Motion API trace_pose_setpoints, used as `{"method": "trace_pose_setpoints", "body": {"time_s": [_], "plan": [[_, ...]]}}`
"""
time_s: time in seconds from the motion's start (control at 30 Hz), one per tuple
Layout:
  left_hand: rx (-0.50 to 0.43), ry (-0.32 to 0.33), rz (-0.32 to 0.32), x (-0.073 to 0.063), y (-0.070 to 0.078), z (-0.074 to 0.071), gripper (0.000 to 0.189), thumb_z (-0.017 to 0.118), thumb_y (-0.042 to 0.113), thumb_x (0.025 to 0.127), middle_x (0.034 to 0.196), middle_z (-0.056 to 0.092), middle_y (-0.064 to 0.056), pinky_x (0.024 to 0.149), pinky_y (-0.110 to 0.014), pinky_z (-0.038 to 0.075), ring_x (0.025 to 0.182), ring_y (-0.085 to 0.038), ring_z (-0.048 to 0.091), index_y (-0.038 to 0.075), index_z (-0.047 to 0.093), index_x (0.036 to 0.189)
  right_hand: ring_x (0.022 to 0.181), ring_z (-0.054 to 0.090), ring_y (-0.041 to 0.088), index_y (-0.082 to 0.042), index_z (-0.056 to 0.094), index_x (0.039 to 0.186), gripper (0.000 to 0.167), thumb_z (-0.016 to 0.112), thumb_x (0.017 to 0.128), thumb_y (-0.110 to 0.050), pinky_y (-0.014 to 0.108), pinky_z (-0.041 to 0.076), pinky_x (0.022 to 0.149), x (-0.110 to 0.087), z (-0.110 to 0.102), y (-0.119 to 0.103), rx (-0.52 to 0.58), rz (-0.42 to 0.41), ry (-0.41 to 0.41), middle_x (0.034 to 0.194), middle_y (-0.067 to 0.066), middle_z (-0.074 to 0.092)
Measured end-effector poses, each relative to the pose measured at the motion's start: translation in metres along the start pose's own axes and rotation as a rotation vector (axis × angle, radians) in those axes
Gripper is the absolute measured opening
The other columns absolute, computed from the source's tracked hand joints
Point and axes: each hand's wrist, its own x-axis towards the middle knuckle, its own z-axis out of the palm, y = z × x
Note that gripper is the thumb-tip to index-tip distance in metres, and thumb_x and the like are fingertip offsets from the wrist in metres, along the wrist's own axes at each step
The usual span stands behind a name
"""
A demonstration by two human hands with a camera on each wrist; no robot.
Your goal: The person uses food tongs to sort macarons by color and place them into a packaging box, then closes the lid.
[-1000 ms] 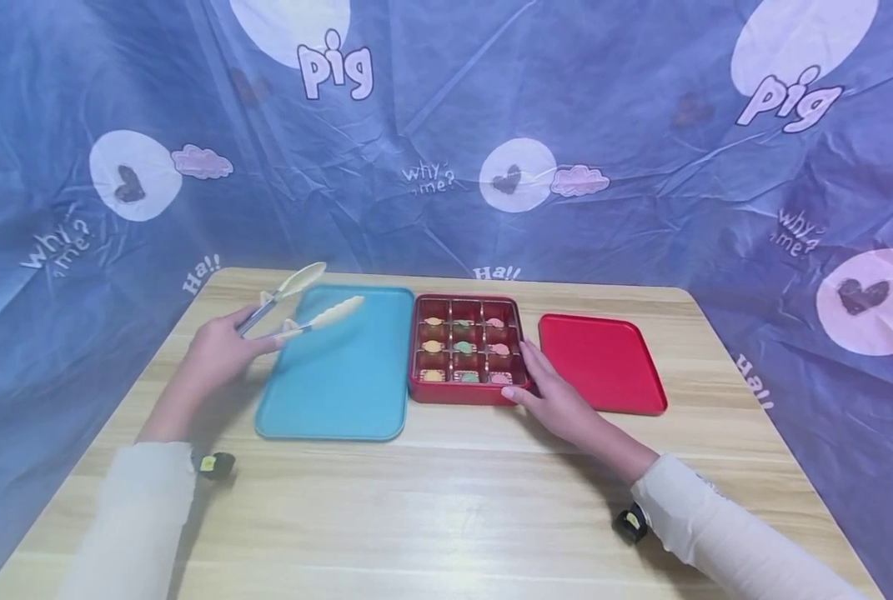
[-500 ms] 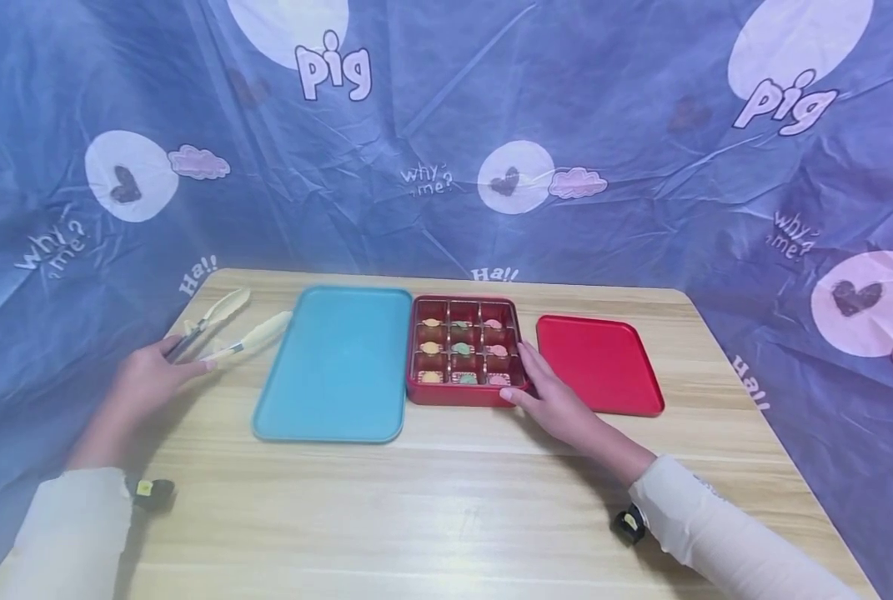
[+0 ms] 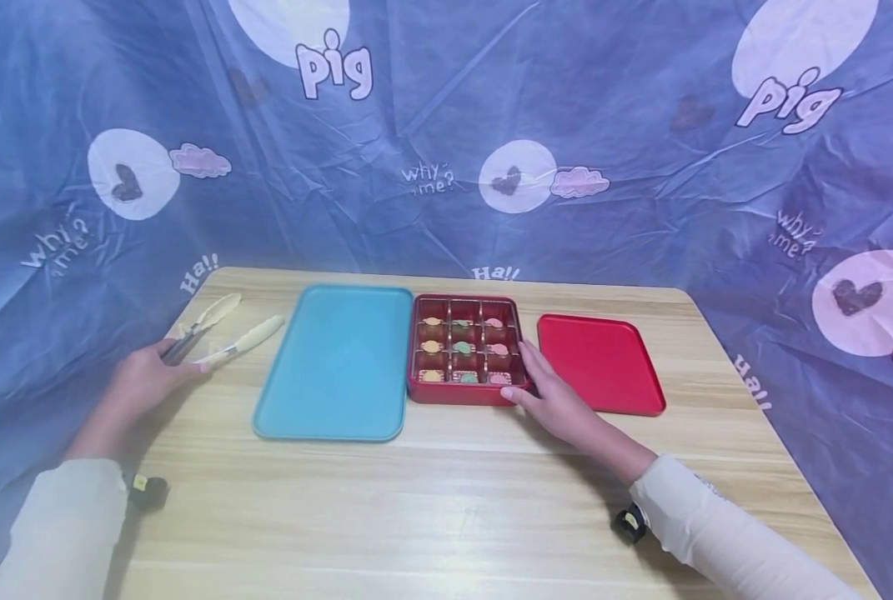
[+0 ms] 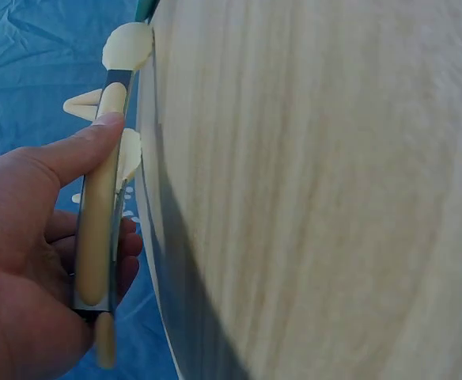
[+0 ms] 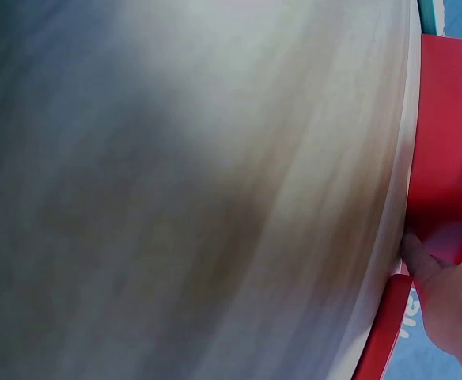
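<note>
In the head view my left hand [image 3: 149, 379] grips a pair of tongs [image 3: 217, 308] with cream tips, spread apart over the table's left side. The left wrist view shows the thumb along one arm of the tongs [image 4: 96, 229] and fingers curled behind it. My right hand [image 3: 559, 404] rests against the front right corner of a red box [image 3: 464, 395], thumb at the front wall and straight fingers along the right side. Wrapped sweets [image 3: 462, 347] in yellow, green and pink lie in the box's compartments. In the right wrist view the thumb [image 5: 425, 261] touches the red wall.
A blue tray [image 3: 333, 367] lies between the tongs and the box, close against the box's left side. To the right of the box lies a red lid [image 3: 602, 362]. The wooden table [image 3: 386, 517] ends at a blue printed cloth [image 3: 446, 125] behind.
My left hand has moved left with the tongs, from over the blue tray to the table beside it, and stays nearly still in the last half second. The right hand has not moved.
</note>
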Motion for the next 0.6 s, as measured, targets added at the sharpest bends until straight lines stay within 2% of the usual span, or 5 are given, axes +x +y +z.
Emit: {"method": "trace_pose_setpoints", "body": {"time_s": [0.2,0.43,0.6], "plan": [[0.027,-0.044,-0.009,0.0015,-0.0054,0.0022,0.098,0.061,0.058,0.094,0.135,0.041,-0.049,0.099,-0.076,0.033,0.119,-0.067,0.041,-0.013,0.025,0.151,0.156,0.013,0.034,-0.024,0.004,0.164,0.100,0.061,0.092,-0.062,0.063,0.027,0.118,0.0005,0.0003,0.0010,0.004,0.001,-0.003,0.171,0.008,0.007],[0.055,-0.034,-0.005,-0.0003,-0.0048,0.0034,0.097,0.061,0.055,0.095,0.136,0.037,-0.050,0.100,-0.076,0.032,0.120,-0.068,0.039,-0.015,0.024,0.150,0.156,0.013,0.035,-0.023,0.005,0.164,0.102,0.061,0.090,-0.064,0.063,0.028,0.117,0.0014,0.0006,0.0030,0.011,0.001,0.001,0.171,0.006,0.007],[0.050,-0.045,-0.019,-0.0040,-0.0021,0.0014,0.101,0.058,0.057,0.096,0.141,0.029,-0.051,0.101,-0.077,0.029,0.124,-0.070,0.032,-0.012,0.013,0.154,0.156,0.014,0.035,-0.023,0.005,0.164,0.101,0.062,0.090,-0.064,0.064,0.029,0.117,0.0013,0.0011,0.0033,0.017,0.002,0.001,0.171,0.004,0.007]]}}
